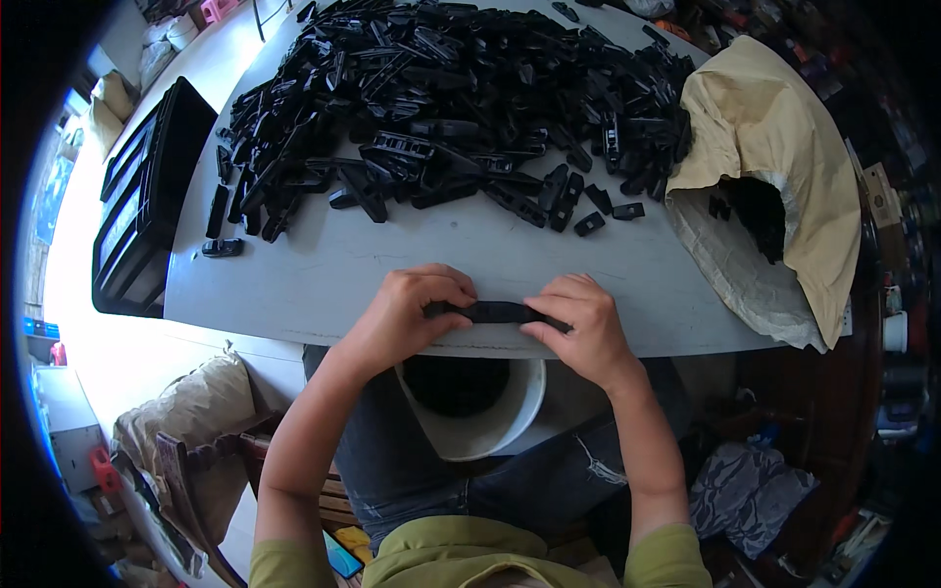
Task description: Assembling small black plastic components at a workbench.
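Black part [498, 312] held at both ends

The left hand [412, 309] grips the left end of the part; its thumb and fingers are clamped on it. The right hand [583, 321] grips the right end the same way. The part is long and narrow, lies crosswise between the hands, and is located at the front edge of the table [323, 269]. Contact between part and table cannot be determined.

A pile [441, 108] of black pieces covers the rear of the table, well apart from the hands. One loose piece [222, 248] lies at the pile's front left. A tan sack [779, 108], mouth open, lies at the right, with dark contents visible. A black crate [147, 206] stands beside the table's left edge. Below the part, a white bucket [534, 407] holds dark contents.
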`<state>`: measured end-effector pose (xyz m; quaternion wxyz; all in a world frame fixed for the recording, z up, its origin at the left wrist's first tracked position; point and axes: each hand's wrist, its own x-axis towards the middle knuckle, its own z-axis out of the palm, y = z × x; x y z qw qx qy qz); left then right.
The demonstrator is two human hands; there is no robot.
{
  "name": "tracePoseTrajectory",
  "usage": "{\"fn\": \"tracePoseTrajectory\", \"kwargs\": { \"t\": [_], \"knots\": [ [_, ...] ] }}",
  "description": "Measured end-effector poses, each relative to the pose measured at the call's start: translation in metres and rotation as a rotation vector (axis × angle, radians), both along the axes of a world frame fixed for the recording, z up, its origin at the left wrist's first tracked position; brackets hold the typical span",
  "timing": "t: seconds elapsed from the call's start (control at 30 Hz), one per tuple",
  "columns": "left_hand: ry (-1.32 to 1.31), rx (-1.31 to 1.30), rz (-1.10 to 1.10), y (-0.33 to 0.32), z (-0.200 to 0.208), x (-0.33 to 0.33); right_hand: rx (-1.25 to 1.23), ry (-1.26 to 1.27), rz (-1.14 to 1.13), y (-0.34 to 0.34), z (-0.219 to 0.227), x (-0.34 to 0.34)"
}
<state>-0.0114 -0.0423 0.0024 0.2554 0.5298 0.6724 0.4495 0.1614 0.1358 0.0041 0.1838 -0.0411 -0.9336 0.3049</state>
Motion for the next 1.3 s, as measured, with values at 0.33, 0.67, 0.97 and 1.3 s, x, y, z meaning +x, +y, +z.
{"fn": "tracePoseTrajectory", "kwargs": {
  "t": [0.33,0.67,0.97,1.3],
  "knots": [
    [0.03,0.054,-0.041,0.002,-0.002,0.0,-0.243,0.054,-0.036,-0.002,-0.013,0.002],
    [0.178,0.039,-0.307,0.011,0.012,-0.008,-0.244,0.008,-0.108,0.018,0.0,0.001],
    [0.819,-0.094,0.076,0.087,0.015,-0.013,-0.011,-0.006,-0.305,0.05,-0.002,-0.01],
    [0.587,0.09,0.172,0.021,0.007,0.013,0.004,-0.015,-0.445,0.022,-0.011,0.014]
  ]
}}
